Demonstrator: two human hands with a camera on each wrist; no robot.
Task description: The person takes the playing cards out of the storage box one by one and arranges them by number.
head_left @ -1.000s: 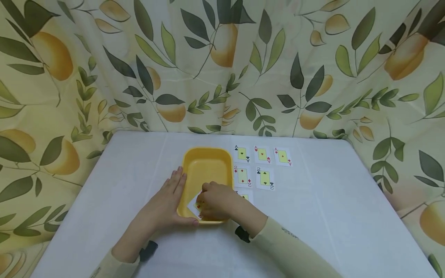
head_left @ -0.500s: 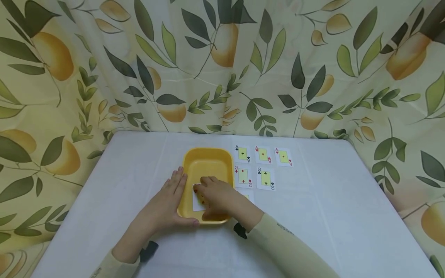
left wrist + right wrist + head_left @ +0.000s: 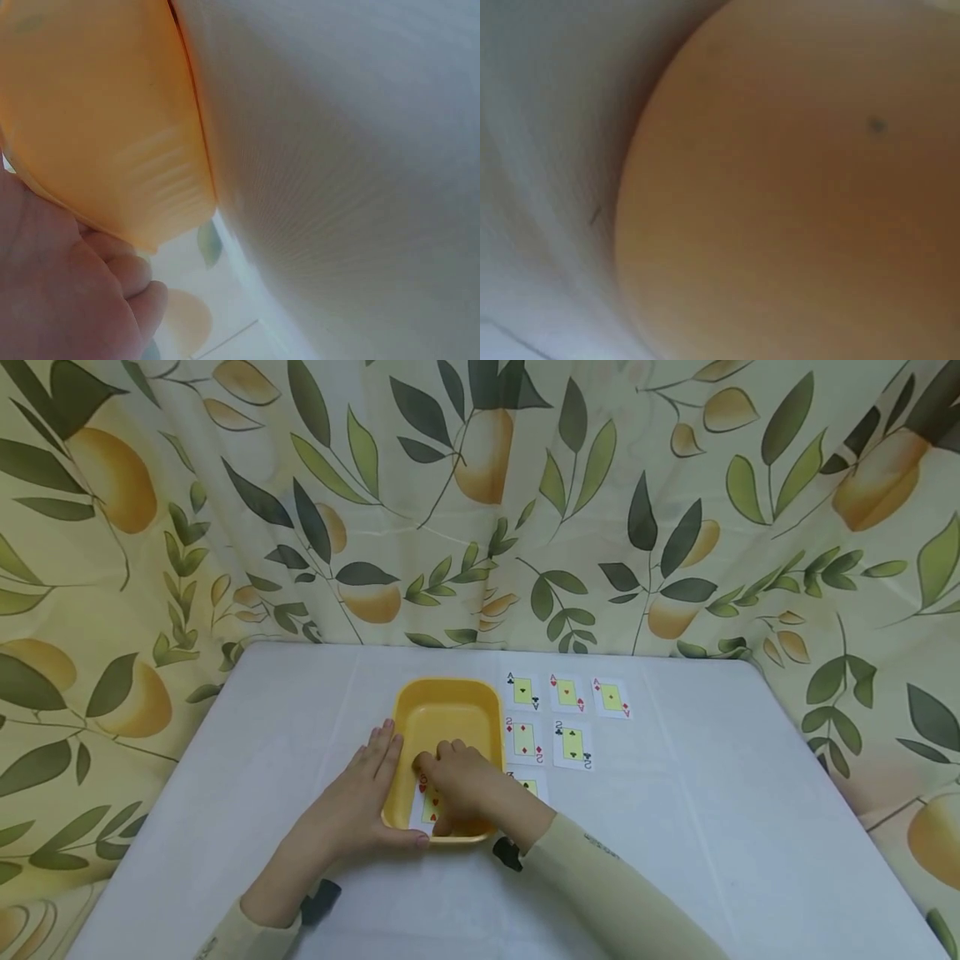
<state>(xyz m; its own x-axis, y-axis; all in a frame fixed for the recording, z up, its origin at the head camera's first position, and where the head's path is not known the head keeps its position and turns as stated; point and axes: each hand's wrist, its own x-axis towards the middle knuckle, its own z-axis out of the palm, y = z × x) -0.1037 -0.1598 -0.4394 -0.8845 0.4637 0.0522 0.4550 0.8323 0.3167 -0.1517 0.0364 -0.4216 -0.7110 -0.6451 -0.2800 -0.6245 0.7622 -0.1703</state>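
A yellow plastic tray (image 3: 450, 714) stands on the white table. My left hand (image 3: 356, 802) rests along its left side, fingers straight against the rim and thumb at the near corner. In the left wrist view, the left hand (image 3: 60, 277) lies against the outer wall of the tray (image 3: 105, 112). Inside the tray, my right hand (image 3: 468, 785) has its fingers bent over a playing card (image 3: 417, 817) with red heart pips, pinching it near its far edge. The right hand covers much of that card. Only the tray's blurred wall (image 3: 742, 225) fills most of the right wrist view.
Right of the tray, face-up cards lie in rows: three aces at the back, including the ace of clubs (image 3: 522, 692), then the two of diamonds (image 3: 524, 741) and two of clubs (image 3: 573, 745). My right wrist partly covers another card (image 3: 534, 778). A fruit-patterned curtain (image 3: 480, 552) hangs behind.
The card under my right hand has turned from a slant to nearly upright, then shifted slightly left and nearer. The right-hand fingers have moved a little toward the far left. The left hand stays put.
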